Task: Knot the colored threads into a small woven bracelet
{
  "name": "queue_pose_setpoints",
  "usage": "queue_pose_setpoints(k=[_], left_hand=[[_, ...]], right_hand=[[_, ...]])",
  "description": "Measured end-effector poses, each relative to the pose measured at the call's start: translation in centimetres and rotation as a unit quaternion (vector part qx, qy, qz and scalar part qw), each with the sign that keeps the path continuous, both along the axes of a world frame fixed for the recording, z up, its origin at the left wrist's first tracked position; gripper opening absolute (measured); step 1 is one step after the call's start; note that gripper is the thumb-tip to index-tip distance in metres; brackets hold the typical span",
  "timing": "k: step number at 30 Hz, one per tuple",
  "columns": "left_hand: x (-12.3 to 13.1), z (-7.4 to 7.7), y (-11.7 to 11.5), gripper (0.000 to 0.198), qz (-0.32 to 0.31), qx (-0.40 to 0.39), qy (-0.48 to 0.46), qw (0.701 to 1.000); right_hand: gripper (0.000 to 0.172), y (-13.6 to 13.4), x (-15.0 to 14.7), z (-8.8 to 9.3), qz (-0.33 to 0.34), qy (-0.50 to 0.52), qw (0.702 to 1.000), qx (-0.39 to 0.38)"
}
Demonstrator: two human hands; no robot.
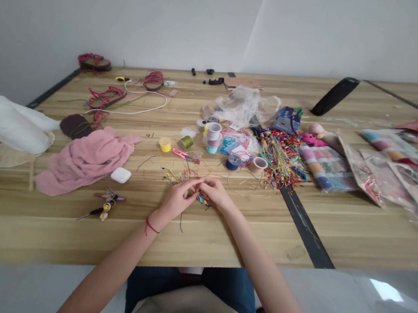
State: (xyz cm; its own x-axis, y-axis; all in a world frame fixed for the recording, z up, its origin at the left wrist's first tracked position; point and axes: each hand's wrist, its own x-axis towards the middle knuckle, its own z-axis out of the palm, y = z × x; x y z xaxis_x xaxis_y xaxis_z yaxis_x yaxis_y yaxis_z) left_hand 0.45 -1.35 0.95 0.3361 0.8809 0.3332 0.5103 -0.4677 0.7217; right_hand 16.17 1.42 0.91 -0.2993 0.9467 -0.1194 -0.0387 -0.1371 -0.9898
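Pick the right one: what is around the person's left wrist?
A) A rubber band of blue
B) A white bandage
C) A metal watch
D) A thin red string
D. A thin red string circles the wrist just behind the left hand.

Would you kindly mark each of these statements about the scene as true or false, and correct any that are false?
1. The left hand has a red cord tied at its wrist: true.
2. The right hand is far from the left hand: false; they meet over coloured threads.
3. The pink cloth lies to the right of the hands: false; it lies to their left.
4. A tangled bunch of multicoloured threads lies beyond the hands: true.
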Motion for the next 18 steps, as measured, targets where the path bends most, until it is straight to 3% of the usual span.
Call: queue_pose_setpoints(k=[12,18], left_hand=[[0.03,0.17,-0.05,0.040,0.009,-0.010,-0.009,1.000],[0.20,0.48,-0.08,0.040,0.015,-0.019,-0.018,1.000]], right_hand=[[0.012,0.06,-0.16,-0.36,-0.006,0.014,1.000,0.003],[0.016,-0.10,0.17,0.38,0.020,0.009,1.000,-0.004]])
